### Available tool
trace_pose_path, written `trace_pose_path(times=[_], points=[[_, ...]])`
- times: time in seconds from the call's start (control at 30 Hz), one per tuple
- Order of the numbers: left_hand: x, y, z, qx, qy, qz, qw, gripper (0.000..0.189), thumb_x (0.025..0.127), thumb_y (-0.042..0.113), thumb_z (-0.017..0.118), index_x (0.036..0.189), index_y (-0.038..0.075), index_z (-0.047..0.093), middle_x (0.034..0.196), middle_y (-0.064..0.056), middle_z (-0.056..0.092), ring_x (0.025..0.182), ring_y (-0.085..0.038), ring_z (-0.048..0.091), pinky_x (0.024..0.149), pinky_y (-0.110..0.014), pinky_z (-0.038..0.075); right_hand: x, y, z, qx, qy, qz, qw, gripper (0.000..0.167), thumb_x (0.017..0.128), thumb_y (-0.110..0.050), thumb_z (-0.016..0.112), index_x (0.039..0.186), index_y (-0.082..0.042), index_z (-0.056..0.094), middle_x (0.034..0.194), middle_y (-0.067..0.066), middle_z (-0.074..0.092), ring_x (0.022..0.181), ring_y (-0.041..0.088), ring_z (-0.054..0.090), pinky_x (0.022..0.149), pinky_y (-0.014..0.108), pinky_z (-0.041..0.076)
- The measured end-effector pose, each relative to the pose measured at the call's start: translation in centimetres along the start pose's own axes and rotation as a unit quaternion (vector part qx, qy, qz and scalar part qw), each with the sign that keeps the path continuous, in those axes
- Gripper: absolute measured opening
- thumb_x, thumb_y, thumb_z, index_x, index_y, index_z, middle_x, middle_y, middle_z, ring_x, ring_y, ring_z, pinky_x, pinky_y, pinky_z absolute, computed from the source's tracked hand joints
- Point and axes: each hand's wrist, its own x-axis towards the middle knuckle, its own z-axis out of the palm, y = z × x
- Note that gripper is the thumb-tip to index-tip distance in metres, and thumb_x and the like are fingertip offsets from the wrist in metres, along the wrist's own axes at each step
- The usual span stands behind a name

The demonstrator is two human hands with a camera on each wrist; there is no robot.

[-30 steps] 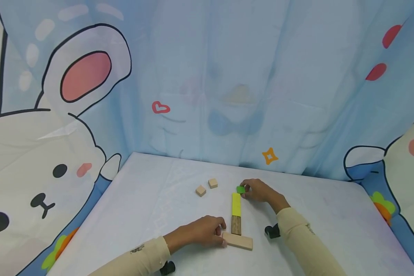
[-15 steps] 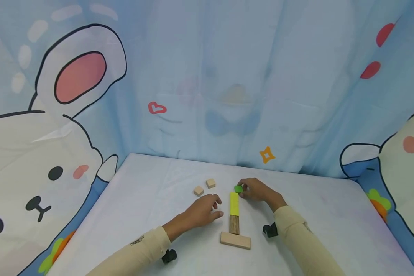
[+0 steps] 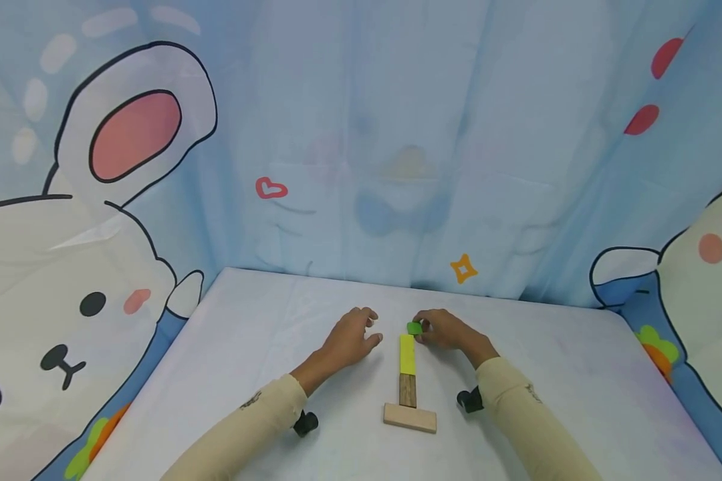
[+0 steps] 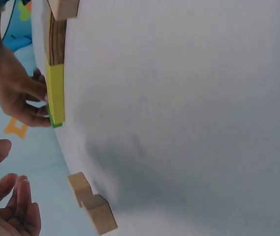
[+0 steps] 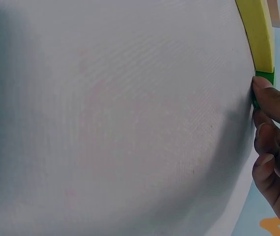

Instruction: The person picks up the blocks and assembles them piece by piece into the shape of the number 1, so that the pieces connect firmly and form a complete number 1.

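Fingers [image 5: 265,140] of the person's right hand [image 3: 448,329] pinch a small green block [image 3: 414,327], squared off and evenly coloured, at the far end of a smooth yellow block [image 3: 407,354]. The left hand [image 3: 344,337] is spread over on the left, its fingers loosely bent and the thumb held well apart from them. Just beyond it, in the left wrist view, sit two plain wooden cubes, a nearer cube [image 4: 99,215] and a farther cube [image 4: 80,183]; whether they touch I can't tell. Nearer than the yellow comes a brown block [image 3: 407,390] with strong dark grain, then a pale wooden bar [image 3: 410,417] lying crosswise. Dark print [image 3: 251,399] marks the beige left sleeve [image 3: 241,424], too small to read from here. White cloth [image 3: 277,300], faintly woven, lies under everything.
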Motion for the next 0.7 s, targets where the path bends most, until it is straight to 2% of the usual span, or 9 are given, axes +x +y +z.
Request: trace_pose_path(times=[0.1, 0.3, 0.53, 0.7], points=[[0.9, -0.6, 0.0, -0.003, 0.008, -0.016, 0.9998, 0.036, 0.094, 0.023, 0.071, 0.123, 0.004, 0.063, 0.108, -0.01, 0.066, 0.097, -0.021, 0.063, 0.082, -0.033, 0.052, -0.1, -0.1, -0.1, 0.001, -0.001, 0.001, 1.0, 0.033, 0.091, -0.017, 0.075, 0.121, -0.006, 0.066, 0.102, 0.006, 0.067, 0.095, 0.021, 0.06, 0.092, 0.047, 0.051], [2.2, -1.8, 0.5, -0.005, 0.026, -0.068, 0.9974, 0.038, 0.091, 0.021, 0.074, 0.121, 0.0, 0.065, 0.104, -0.016, 0.064, 0.093, -0.025, 0.058, 0.076, -0.035, 0.048, -0.4, -0.3, -0.1, 0.002, -0.004, 0.003, 1.0, 0.033, 0.091, -0.016, 0.074, 0.121, -0.006, 0.065, 0.102, 0.006, 0.066, 0.095, 0.02, 0.06, 0.09, 0.046, 0.05], [3.2, -2.8, 0.9, 0.003, 0.021, -0.108, 0.9939, 0.043, 0.09, 0.022, 0.075, 0.126, 0.001, 0.063, 0.11, -0.02, 0.06, 0.104, -0.033, 0.053, 0.09, -0.047, 0.042, -0.4, -0.3, -0.1, -0.002, 0.0, 0.004, 1.0, 0.032, 0.092, -0.017, 0.074, 0.121, -0.007, 0.066, 0.102, 0.006, 0.067, 0.096, 0.02, 0.06, 0.091, 0.045, 0.05], [3.6, -3.4, 1.1, 0.023, -0.002, -0.125, 0.9919, 0.045, 0.091, 0.021, 0.073, 0.129, 0.002, 0.062, 0.115, -0.02, 0.061, 0.107, -0.034, 0.053, 0.096, -0.05, 0.041, -0.4, -0.2, 0.0, -0.006, 0.002, 0.005, 1.0, 0.033, 0.092, -0.018, 0.074, 0.122, -0.008, 0.066, 0.102, 0.005, 0.067, 0.096, 0.019, 0.06, 0.091, 0.045, 0.05]])
